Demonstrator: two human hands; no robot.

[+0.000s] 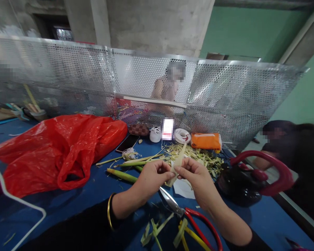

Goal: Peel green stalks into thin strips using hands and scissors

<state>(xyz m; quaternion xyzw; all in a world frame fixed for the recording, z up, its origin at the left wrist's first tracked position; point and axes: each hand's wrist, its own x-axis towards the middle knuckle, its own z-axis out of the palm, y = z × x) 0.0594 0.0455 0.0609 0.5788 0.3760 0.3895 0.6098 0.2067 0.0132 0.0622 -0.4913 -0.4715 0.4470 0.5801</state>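
Note:
A pale green strip of leaf (182, 156) stands upright between my two hands. My left hand (153, 177) pinches its lower left side, and my right hand (196, 177) pinches it from the right with thumb and fingers. Below them lie scissors (170, 200) with red handles, their blades pointing up towards my left hand. Yellow handles (195, 237) of another tool show near the bottom edge, beside cut leaf scraps (157, 232). Beyond my left hand are green stalks (122, 175). A white paper piece (184, 190) lies under my right hand, and a heap of shredded leaf (208, 160) behind it.
A red plastic bag (54, 150) covers the left of the blue table. At right stands a dark kettle (238, 186) with a red handle. A white spool (182, 135), an orange packet (206, 141) and a phone (128, 143) lie before a perforated screen (146, 76); a person sits behind it.

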